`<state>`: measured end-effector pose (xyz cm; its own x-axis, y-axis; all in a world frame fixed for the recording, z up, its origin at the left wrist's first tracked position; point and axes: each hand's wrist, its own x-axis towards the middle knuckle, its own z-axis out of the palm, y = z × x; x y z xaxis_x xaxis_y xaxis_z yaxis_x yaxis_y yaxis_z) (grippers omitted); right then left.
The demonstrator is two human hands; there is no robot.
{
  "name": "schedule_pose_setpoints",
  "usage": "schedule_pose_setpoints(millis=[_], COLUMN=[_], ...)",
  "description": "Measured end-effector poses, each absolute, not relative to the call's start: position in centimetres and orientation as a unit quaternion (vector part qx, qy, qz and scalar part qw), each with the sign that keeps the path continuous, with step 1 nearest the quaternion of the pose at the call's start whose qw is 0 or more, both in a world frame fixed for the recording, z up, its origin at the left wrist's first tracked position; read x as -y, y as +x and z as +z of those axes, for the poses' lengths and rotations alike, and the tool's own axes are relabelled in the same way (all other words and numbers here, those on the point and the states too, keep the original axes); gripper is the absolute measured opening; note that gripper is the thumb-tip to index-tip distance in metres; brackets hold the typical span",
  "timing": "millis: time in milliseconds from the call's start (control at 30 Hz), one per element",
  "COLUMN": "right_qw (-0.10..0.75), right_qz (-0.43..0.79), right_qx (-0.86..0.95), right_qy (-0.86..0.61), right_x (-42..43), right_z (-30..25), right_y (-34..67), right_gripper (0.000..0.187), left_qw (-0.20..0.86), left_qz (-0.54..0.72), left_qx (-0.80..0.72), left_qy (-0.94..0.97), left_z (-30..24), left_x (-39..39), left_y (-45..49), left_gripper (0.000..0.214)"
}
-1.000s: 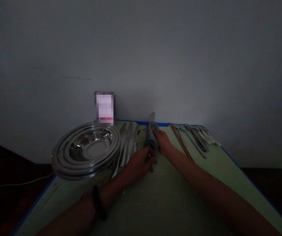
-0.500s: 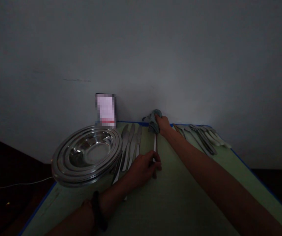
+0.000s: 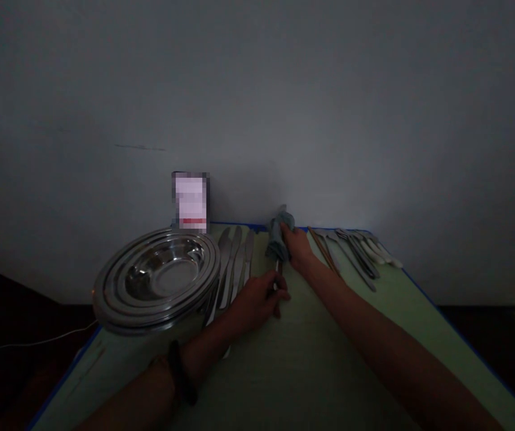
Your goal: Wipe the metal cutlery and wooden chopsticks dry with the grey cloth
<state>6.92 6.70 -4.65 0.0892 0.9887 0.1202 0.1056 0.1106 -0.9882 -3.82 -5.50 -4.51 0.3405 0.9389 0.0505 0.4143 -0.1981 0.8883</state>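
Note:
My left hand is closed around the handle of a table knife that points away from me over the green table. My right hand is closed on a grey-blue cloth wrapped around the knife's blade, close to the handle. The blade is almost wholly hidden inside the cloth. A dark band sits on my left wrist.
A stack of steel bowls stands at the left. Several knives lie in a row beside it. Chopsticks and several spoons and forks lie at the right. A blurred box leans against the wall.
My right hand slid the cloth out to the blade's tip half a second ago, baring the blade, and has now drawn it back toward the handle. My left hand kept its grip.

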Motion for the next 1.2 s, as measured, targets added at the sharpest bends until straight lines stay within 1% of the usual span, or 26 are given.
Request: schedule_pose_setpoints(millis=[67, 200, 367, 467, 633, 1000, 1200], right_qw=[0.507, 0.499, 0.500, 0.497, 0.506, 0.516, 0.497], right_qz=[0.421, 0.426, 0.444, 0.437, 0.423, 0.359, 0.310], right_qx=[0.533, 0.532, 0.527, 0.540, 0.542, 0.544, 0.547], right_qy=[-0.531, -0.535, -0.524, -0.520, -0.520, -0.556, -0.598], right_x=[-4.8, -1.5, -0.9, -1.8, -4.7, -12.3, -12.7], right_z=[-4.4, -4.7, -5.1, -5.4, -5.7, -4.1, -3.4], right_y=[6.7, 6.4, 6.7, 6.7, 6.6, 6.5, 6.1], right_gripper=[0.036, 0.039, 0.041, 0.041, 0.043, 0.038, 0.037], left_qw=[0.410, 0.394, 0.388, 0.384, 0.385, 0.401, 0.404], left_qz=[0.313, 0.304, 0.296, 0.294, 0.300, 0.281, 0.285], left_qx=[-0.481, -0.489, -0.489, -0.491, -0.489, -0.483, -0.479], left_qy=[0.709, 0.717, 0.723, 0.724, 0.723, 0.726, 0.725], left_z=[-4.4, -4.8, -4.8, -4.6, -4.7, -4.8, -4.6], left_x=[5.3, 5.0, 5.1, 5.2, 5.4, 5.5, 5.5], left_y=[-4.0, -4.2, -4.2, -4.2, -4.0, -4.0, -4.0], left_gripper=[0.007, 0.007, 0.008, 0.011, 0.024, 0.023, 0.021])
